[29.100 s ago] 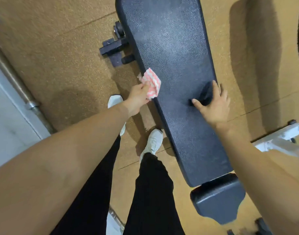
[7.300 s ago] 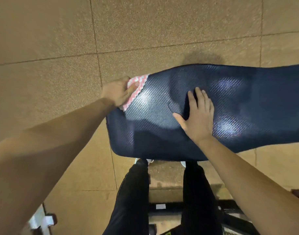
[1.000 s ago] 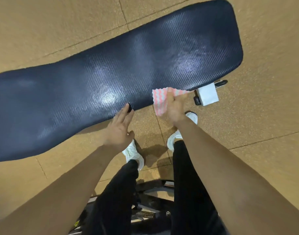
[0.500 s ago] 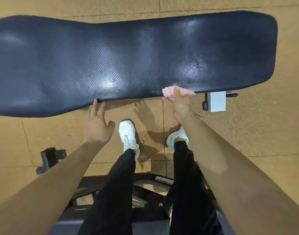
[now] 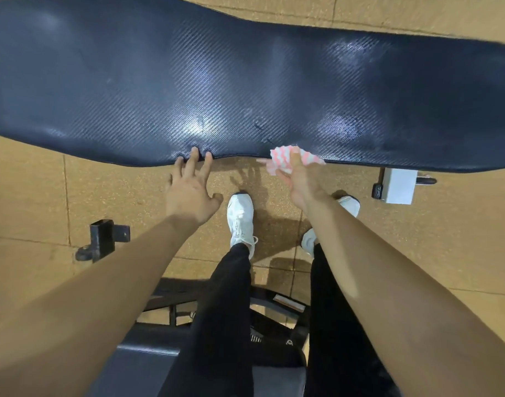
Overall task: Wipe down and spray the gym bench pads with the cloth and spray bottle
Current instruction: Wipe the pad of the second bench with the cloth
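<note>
Gripping the pink-and-white cloth [image 5: 285, 161], the right hand [image 5: 301, 181] presses it against the near edge of the dark bench pad [image 5: 245, 81], fingers curled over the fabric. On my feed the left hand [image 5: 191, 193] holds nothing: fingers straight and spread, tips touching the same edge just left. I see white shoes [image 5: 239, 216] below on the tan floor [image 5: 30, 196], a white frame end [image 5: 398, 186] at right.

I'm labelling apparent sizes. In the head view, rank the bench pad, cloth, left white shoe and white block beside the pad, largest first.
1. bench pad
2. left white shoe
3. cloth and white block: they look alike, so unranked.
</note>
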`<act>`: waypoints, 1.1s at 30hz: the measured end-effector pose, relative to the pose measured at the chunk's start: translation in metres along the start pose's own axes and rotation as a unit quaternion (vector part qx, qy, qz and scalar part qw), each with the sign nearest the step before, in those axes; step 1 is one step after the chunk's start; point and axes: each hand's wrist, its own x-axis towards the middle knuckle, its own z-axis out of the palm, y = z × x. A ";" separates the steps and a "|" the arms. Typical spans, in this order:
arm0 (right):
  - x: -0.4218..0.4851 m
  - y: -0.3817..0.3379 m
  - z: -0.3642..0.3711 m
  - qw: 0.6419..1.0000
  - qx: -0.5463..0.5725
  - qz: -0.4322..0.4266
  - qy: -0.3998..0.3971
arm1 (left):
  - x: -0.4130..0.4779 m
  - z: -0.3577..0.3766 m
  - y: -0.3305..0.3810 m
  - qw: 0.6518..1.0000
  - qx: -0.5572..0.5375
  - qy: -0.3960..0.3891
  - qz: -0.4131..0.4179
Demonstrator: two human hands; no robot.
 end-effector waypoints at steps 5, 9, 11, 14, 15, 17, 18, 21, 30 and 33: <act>-0.013 0.003 0.033 0.997 0.000 0.011 -0.079 | 0.005 0.000 -0.012 0.999 0.019 0.009 0.025; -0.015 0.001 0.036 0.991 0.016 0.045 -0.123 | 0.006 0.002 -0.016 1.000 0.005 0.010 0.022; -0.009 0.003 0.029 0.988 0.015 0.051 -0.147 | 0.005 0.003 -0.015 1.000 0.000 0.007 0.018; -0.003 0.004 0.021 0.989 0.044 0.057 -0.127 | 0.003 0.003 -0.012 1.000 -0.008 0.006 0.013; -0.005 0.002 0.021 0.991 0.061 0.059 -0.100 | 0.002 0.002 -0.012 1.000 -0.015 0.007 0.015; -0.004 0.004 0.024 0.994 0.069 0.050 -0.065 | 0.004 0.002 -0.015 0.999 -0.046 0.005 0.018; -0.005 0.006 0.029 0.995 0.068 0.046 -0.061 | 0.004 0.001 -0.017 0.997 -0.073 0.007 0.021; -0.006 0.018 0.057 0.994 0.069 0.065 -0.047 | -0.001 0.000 -0.032 0.983 -0.175 0.049 0.037; -0.028 0.038 0.157 0.995 0.030 0.099 0.011 | 0.008 -0.008 -0.156 0.983 -0.130 0.088 -0.099; -0.034 0.050 0.186 0.996 -0.033 0.080 0.025 | 0.009 -0.008 -0.190 0.987 -0.129 0.064 -0.065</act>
